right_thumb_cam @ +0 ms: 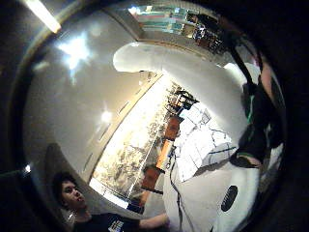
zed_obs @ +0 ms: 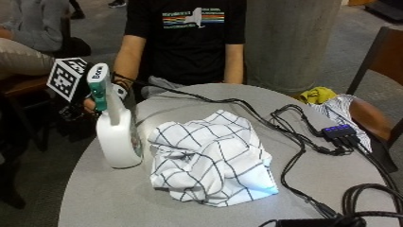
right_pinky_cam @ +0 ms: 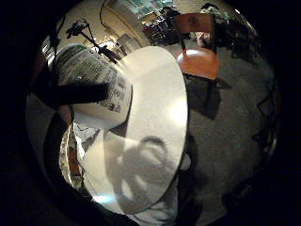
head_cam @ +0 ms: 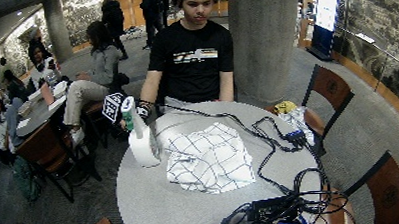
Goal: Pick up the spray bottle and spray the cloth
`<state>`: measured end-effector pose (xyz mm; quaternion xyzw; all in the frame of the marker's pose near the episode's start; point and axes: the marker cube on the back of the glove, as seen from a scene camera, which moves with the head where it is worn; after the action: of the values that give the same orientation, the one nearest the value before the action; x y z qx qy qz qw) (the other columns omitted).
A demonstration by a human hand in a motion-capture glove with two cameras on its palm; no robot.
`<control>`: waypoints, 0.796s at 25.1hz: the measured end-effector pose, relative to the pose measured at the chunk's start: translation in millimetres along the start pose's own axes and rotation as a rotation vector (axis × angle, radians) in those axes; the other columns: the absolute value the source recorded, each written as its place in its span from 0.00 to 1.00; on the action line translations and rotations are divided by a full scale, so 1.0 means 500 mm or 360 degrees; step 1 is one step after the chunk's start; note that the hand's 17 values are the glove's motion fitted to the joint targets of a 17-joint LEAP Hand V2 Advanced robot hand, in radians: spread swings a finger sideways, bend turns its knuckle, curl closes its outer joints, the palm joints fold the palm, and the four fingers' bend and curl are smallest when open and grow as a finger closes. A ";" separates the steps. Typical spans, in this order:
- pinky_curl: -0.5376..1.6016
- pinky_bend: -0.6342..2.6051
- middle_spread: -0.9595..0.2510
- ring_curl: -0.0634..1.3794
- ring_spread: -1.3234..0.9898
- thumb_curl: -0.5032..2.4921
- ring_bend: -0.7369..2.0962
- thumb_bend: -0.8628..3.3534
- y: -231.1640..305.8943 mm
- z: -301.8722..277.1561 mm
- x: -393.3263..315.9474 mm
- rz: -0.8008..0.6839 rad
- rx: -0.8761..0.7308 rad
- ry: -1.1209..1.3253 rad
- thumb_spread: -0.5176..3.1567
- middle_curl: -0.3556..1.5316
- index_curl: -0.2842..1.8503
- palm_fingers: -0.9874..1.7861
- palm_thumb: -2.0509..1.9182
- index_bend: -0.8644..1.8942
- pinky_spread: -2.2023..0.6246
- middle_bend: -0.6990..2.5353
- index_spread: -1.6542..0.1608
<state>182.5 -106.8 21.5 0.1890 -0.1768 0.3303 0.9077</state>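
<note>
A white spray bottle point(zed_obs: 118, 137) with a teal trigger head stands on the left part of the round grey table point(zed_obs: 113, 198). My gloved right hand point(zed_obs: 93, 103) reaches in from behind the table's left edge, and its fingers curl round the bottle's neck below the trigger. The little finger side palm view has the bottle's printed label point(right_pinky_cam: 94, 80) close to the palm, with a dark finger across it. A crumpled white cloth point(zed_obs: 211, 158) with a dark grid pattern lies mid-table, just right of the bottle. It shows in the thumb side palm view as the cloth point(right_thumb_cam: 198, 140) too.
Black cables point(zed_obs: 283, 127) run across the table's right half to a small hub point(zed_obs: 340, 130) with blue lights. More cables pile at the front right edge. A wooden chair point(zed_obs: 378, 56) holding a yellow item point(zed_obs: 318, 94) stands at the right. A concrete pillar point(zed_obs: 290, 42) rises behind the table.
</note>
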 end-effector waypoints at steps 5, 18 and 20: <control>0.43 0.43 0.69 0.36 0.49 0.35 0.46 0.24 0.014 -0.019 0.000 -0.0029 -0.0017 -0.0010 0.29 0.44 0.29 0.80 0.82 0.46 0.71 0.32 0.78; 0.44 0.39 0.68 0.39 0.48 0.38 0.45 0.21 0.046 -0.021 -0.035 -0.0126 -0.0152 -0.0032 0.23 0.48 0.34 0.75 0.80 0.47 0.70 0.34 0.80; 0.44 0.39 0.70 0.39 0.49 0.37 0.44 0.20 0.051 -0.022 -0.039 -0.0141 -0.0174 0.0008 0.26 0.48 0.33 0.70 0.79 0.44 0.72 0.33 0.80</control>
<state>153.7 -94.1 9.2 0.1461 -0.1837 0.2801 0.9309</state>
